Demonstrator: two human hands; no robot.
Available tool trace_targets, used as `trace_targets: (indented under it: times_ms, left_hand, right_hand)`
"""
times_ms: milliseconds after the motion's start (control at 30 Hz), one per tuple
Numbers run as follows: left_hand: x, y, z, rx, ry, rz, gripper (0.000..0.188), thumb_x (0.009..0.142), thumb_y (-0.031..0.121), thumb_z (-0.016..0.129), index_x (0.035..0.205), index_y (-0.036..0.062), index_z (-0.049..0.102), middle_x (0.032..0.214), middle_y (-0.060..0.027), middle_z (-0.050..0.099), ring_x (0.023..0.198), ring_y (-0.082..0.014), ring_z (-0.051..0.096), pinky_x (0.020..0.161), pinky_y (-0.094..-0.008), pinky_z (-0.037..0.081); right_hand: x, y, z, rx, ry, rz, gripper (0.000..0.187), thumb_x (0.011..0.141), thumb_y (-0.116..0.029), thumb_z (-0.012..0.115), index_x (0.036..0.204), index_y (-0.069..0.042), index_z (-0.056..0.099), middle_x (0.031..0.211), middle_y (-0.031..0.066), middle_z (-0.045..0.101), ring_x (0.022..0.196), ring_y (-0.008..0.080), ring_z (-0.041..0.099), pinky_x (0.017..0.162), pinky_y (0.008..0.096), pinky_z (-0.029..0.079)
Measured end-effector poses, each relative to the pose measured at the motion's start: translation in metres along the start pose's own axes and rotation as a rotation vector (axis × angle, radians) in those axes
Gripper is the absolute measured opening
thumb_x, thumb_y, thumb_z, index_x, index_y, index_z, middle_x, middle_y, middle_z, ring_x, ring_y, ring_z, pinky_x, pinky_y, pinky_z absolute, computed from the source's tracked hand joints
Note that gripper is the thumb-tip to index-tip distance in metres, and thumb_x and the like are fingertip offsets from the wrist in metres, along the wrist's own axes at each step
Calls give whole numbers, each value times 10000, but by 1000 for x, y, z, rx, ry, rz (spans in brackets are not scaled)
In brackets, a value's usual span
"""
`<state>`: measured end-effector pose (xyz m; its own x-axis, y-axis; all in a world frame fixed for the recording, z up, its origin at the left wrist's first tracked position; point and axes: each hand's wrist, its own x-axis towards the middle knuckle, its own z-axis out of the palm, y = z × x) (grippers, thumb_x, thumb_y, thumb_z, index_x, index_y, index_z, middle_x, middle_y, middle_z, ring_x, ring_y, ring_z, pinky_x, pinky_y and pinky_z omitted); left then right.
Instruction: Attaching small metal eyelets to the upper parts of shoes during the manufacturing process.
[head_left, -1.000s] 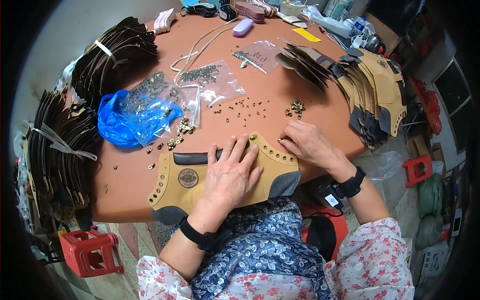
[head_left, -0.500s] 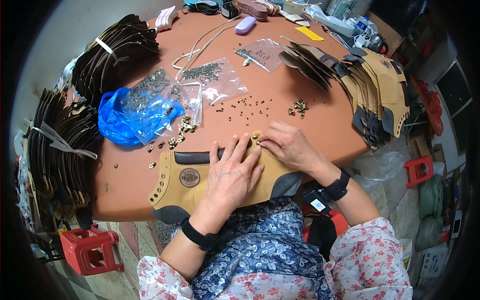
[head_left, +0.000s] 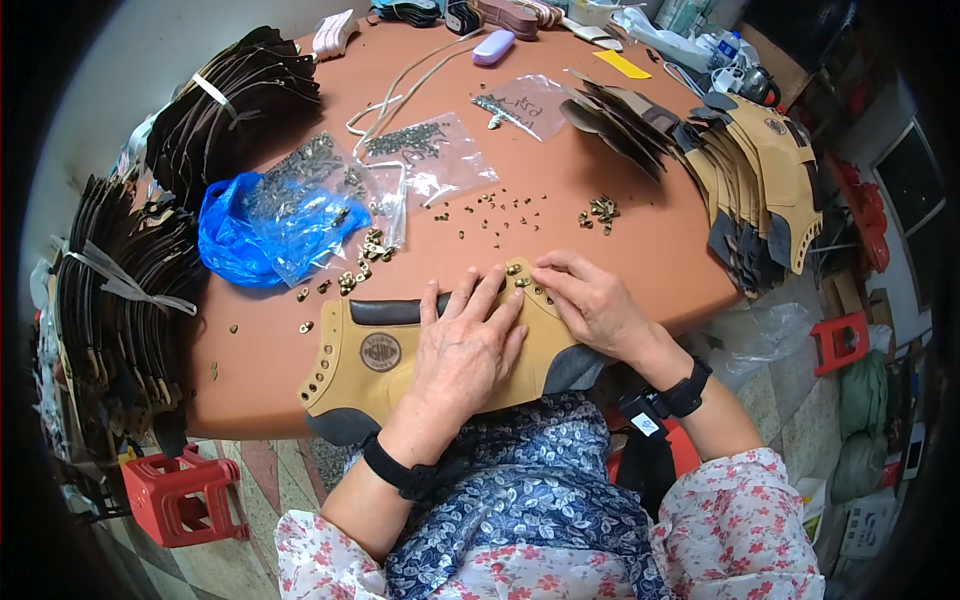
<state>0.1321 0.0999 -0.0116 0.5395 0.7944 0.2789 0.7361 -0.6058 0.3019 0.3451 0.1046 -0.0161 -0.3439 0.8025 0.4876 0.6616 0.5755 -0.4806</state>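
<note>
A tan shoe upper (head_left: 470,365) with dark grey toe and heel patches, a dark collar strip and a round brown badge lies at the table's front edge. My left hand (head_left: 462,345) presses flat on its middle, fingers spread. Beside the upper's right eyelet row, my right hand (head_left: 597,308) has its fingers bent and drawn together; whatever is between the fingertips is hidden. Two brass lace hooks (head_left: 518,275) sit on that edge, between my two hands. Dark-rimmed eyelets (head_left: 321,364) run down the left edge.
Loose brass hooks (head_left: 366,262) lie beside a blue plastic bag (head_left: 235,235). Small rivets (head_left: 487,208) and another hook pile (head_left: 601,212) are scattered farther right. Clear bags of fittings (head_left: 425,150) lie behind. Stacked uppers (head_left: 765,170) stand right, tied dark bundles (head_left: 130,290) left.
My right hand has shifted slightly right, off the lower brass hook, which now shows on the upper. My left hand stays put on the upper.
</note>
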Motion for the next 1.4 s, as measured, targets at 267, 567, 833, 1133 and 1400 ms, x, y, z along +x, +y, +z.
trace_targets:
  times_ms: [267, 567, 833, 1133, 1400]
  left_hand:
    - [0, -1, 0, 11, 4, 9, 425, 933, 306, 631, 1332, 163, 606, 1449, -82, 513, 1357, -293, 455, 1121, -604, 273]
    - [1, 1, 3, 53, -4, 5, 491, 942, 312, 617, 1408, 176, 544, 1463, -53, 502, 1358, -288, 443, 1118, -606, 277]
    - [2, 0, 3, 40, -8, 7, 476, 942, 309, 613, 1391, 163, 554, 1457, -60, 503, 1355, -305, 443, 1113, -607, 286]
    - [0, -1, 4, 49, 20, 15, 479, 943, 322, 600, 1390, 156, 554, 1447, -69, 511, 1332, -308, 474, 1096, -608, 315]
    - [0, -1, 8, 57, 37, 23, 461, 946, 330, 591, 1369, 149, 571, 1437, -71, 514, 1321, -308, 483, 1093, -602, 321]
  right_hand:
    - [1, -5, -2, -164, -53, -108, 277, 813, 35, 657, 1090, 18, 670, 1132, 146, 639, 985, 310, 658, 836, 373, 555]
    - [6, -5, -4, -268, -145, -183, 290, 811, 16, 640, 1100, 10, 665, 1108, 144, 634, 975, 317, 644, 833, 379, 546]
    - [-5, 0, -1, -91, -29, -84, 288, 812, 0, 637, 1099, 1, 657, 1151, 122, 626, 1013, 308, 619, 875, 394, 530]
    - [7, -2, -7, -42, -99, -57, 203, 845, -27, 681, 1046, -2, 695, 1070, 148, 673, 949, 329, 664, 835, 385, 544]
    - [70, 22, 1, -152, -85, 4, 125, 866, -117, 664, 951, -27, 680, 931, 138, 645, 927, 344, 622, 798, 434, 511]
